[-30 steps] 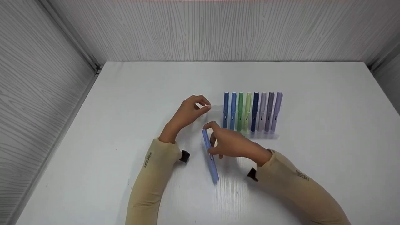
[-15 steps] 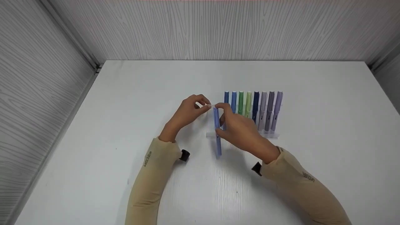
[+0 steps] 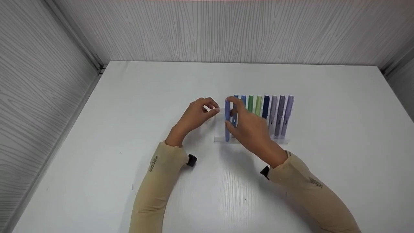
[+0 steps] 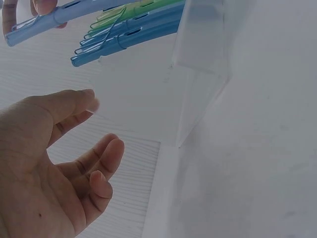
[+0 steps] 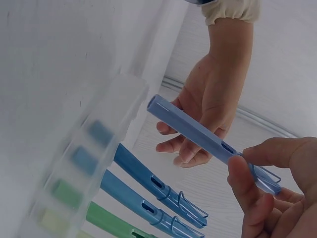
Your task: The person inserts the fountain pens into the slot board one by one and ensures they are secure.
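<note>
My right hand point(image 3: 254, 131) pinches a periwinkle-blue capped pen point(image 3: 227, 110) between thumb and fingers. It stands nearly upright in front of the left part of a clear acrylic pen stand point(image 3: 219, 139). In the right wrist view the pen's lower end point(image 5: 171, 115) hangs apart from the stand's bottom ledge. My left hand point(image 3: 197, 115) pinches the stand's upper left edge with thumb and index finger; the other fingers are loosely curled in the left wrist view. Several pens rest side by side in the stand, the nearest being a darker blue pen point(image 4: 124, 42).
Further along the row are a green pen point(image 3: 250, 103), a navy pen point(image 3: 265, 106) and purple pens, including a lilac one point(image 3: 288, 111). The white table point(image 3: 97, 161) is bounded by a wood-grained back wall point(image 3: 207, 32) and side panels.
My right hand has carried the periwinkle pen away from me and slightly right, from over the table to the stand, turning it more upright. The left hand stays at the stand's edge.
</note>
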